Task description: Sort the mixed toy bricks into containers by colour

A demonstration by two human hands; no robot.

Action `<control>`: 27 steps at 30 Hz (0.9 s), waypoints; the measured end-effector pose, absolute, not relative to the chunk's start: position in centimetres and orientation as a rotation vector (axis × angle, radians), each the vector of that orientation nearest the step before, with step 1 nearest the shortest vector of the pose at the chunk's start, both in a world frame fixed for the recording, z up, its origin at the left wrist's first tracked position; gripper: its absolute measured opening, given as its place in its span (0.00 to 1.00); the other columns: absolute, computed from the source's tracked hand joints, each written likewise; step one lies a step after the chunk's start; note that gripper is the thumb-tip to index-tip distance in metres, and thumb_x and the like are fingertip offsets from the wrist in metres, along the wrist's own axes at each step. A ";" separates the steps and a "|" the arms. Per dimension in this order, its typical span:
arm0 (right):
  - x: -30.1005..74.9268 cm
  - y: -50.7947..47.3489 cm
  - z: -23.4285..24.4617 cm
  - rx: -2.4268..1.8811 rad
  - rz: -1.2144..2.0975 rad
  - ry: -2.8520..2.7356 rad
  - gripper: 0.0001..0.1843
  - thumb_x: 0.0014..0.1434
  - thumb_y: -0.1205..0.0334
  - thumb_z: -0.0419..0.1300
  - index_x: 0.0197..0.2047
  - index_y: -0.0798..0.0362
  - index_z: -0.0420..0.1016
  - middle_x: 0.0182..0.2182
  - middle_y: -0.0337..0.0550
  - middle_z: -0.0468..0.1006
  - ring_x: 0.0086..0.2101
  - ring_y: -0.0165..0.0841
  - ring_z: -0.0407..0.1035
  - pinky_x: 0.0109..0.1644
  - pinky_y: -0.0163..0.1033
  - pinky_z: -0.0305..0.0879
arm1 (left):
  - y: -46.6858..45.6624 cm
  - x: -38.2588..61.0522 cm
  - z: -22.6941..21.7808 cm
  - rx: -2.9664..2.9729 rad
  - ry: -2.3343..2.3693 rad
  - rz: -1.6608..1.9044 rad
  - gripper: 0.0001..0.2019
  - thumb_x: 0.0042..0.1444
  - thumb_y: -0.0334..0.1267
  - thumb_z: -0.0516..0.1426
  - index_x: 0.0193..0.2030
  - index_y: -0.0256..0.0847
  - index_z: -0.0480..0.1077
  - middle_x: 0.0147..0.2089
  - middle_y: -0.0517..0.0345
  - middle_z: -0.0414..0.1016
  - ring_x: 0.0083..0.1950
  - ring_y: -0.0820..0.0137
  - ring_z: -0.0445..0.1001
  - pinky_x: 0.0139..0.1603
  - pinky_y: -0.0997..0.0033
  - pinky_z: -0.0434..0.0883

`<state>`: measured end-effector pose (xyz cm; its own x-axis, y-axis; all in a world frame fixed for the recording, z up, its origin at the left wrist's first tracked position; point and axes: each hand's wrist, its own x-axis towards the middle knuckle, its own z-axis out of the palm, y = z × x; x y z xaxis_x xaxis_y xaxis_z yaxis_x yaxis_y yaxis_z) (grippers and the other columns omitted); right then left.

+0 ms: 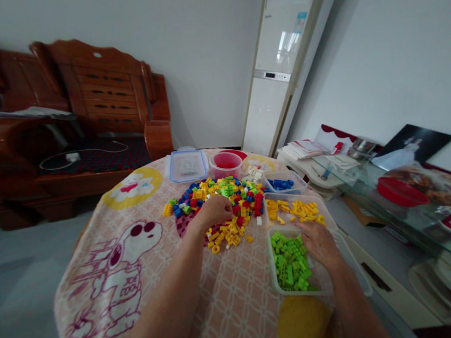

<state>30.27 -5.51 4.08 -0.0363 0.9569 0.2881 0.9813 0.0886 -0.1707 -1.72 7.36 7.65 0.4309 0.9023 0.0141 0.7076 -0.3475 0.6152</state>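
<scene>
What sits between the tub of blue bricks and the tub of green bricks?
Another clear tub, holding yellow bricks, lies between them, as the head view shows.

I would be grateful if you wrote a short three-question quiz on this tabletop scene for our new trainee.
1. True or false: the left hand is at the mixed pile of toy building bricks.
2. Multiple choice: which colour of bricks is nearest the right hand? A) blue B) green C) red
3. Fill in the blank: beyond the mixed pile, the round pink container holds ____ pieces.

Key:
1. True.
2. B, the green bricks.
3. Red.
</scene>
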 end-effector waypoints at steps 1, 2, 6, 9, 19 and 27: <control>30.3 -5.5 4.0 -1.917 -0.108 -2.045 0.23 0.55 0.74 0.54 0.51 0.52 0.80 0.48 0.51 0.81 0.49 0.40 0.74 0.58 0.45 0.66 | 7.3 -1.7 7.5 2.133 1.343 0.427 0.04 0.41 0.31 0.60 0.21 0.39 0.76 0.15 0.63 0.70 0.20 0.74 0.68 0.26 0.78 0.62; 30.4 -5.5 4.0 -1.914 -0.115 -2.047 0.23 0.55 0.74 0.54 0.51 0.52 0.80 0.48 0.50 0.81 0.49 0.40 0.74 0.58 0.45 0.66 | 7.2 -1.6 7.3 2.107 1.340 0.377 0.03 0.40 0.31 0.60 0.20 0.39 0.76 0.14 0.63 0.69 0.19 0.74 0.68 0.25 0.78 0.63; 30.4 -5.4 3.9 -1.923 -0.146 -2.072 0.23 0.56 0.73 0.53 0.52 0.53 0.79 0.48 0.50 0.81 0.50 0.39 0.74 0.58 0.44 0.66 | 6.9 -0.6 6.6 2.085 1.295 0.292 0.03 0.38 0.30 0.61 0.19 0.40 0.75 0.14 0.63 0.68 0.18 0.73 0.68 0.25 0.78 0.63; 30.4 -5.4 3.8 -1.927 -0.153 -2.078 0.23 0.55 0.73 0.53 0.52 0.54 0.79 0.48 0.50 0.81 0.49 0.39 0.74 0.58 0.45 0.66 | 6.5 0.7 6.4 2.158 1.261 0.369 0.04 0.37 0.27 0.61 0.20 0.40 0.76 0.17 0.62 0.72 0.20 0.74 0.68 0.25 0.78 0.62; 30.6 -5.4 3.5 -1.878 -0.107 -2.044 0.23 0.55 0.73 0.53 0.51 0.53 0.80 0.48 0.51 0.81 0.50 0.40 0.74 0.59 0.47 0.66 | 6.5 1.0 6.5 2.066 1.064 0.633 0.10 0.43 0.29 0.58 0.30 0.37 0.80 0.27 0.60 0.80 0.28 0.73 0.74 0.29 0.80 0.64; 30.6 -5.4 3.7 -1.910 -0.164 -2.079 0.23 0.56 0.73 0.53 0.52 0.53 0.79 0.48 0.49 0.81 0.49 0.39 0.74 0.58 0.44 0.66 | 6.4 4.0 5.3 1.713 0.948 0.918 0.11 0.50 0.35 0.59 0.37 0.35 0.80 0.24 0.59 0.78 0.26 0.73 0.73 0.29 0.78 0.68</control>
